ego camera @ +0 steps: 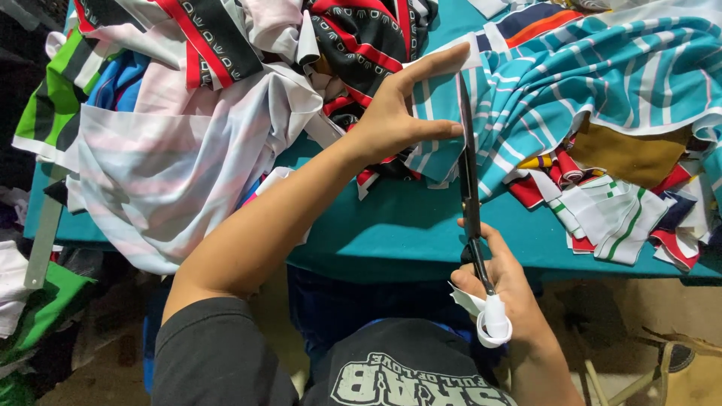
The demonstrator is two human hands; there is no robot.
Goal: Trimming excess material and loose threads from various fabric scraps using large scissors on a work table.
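Note:
My left hand (398, 113) lies flat on a teal and white striped cloth (594, 83), pinning its left edge to the teal table (406, 233). My right hand (500, 289) grips the white-wrapped handles of long dark scissors (468, 173). The blades point away from me and run along the cloth's edge just right of my left fingers. The blades look nearly together.
Heaps of printed fabric cover the table: a pale pink and white piece (173, 158) at left, black-red-white cloth (361, 37) at the back, green striped cloth (53, 98) far left, small colourful scraps (617, 210) at right. The table's near edge runs just before my body.

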